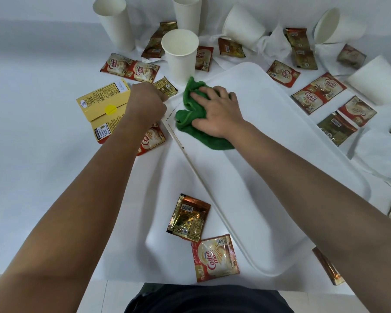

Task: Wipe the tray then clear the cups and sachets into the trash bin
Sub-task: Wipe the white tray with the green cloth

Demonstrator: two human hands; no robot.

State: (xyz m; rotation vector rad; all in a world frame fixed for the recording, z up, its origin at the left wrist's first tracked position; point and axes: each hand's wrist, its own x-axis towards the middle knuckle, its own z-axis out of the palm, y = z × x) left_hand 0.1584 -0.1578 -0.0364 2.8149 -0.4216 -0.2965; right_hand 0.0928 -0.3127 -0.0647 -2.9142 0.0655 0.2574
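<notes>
A white tray (280, 141) lies diagonally across the table. My right hand (217, 111) presses a crumpled green cloth (190, 111) onto the tray's far left corner. My left hand (146, 102) is closed on the tray's left rim beside the cloth. White paper cups stand behind: one upright cup (181, 55) just beyond the cloth, two tall cups (116, 22) (187, 12) further back, others tipped over at the right (244, 26) (338, 26) (377, 80). Coffee sachets lie all around, among them a Coffee mate sachet (215, 257) and a gold sachet (189, 218) near me.
A flattened yellow carton (104, 109) lies left of my left hand. Crumpled white tissues (273, 46) lie among the tipped cups. More sachets (318, 92) spread along the tray's right side. The table's near edge (99, 283) runs by my body.
</notes>
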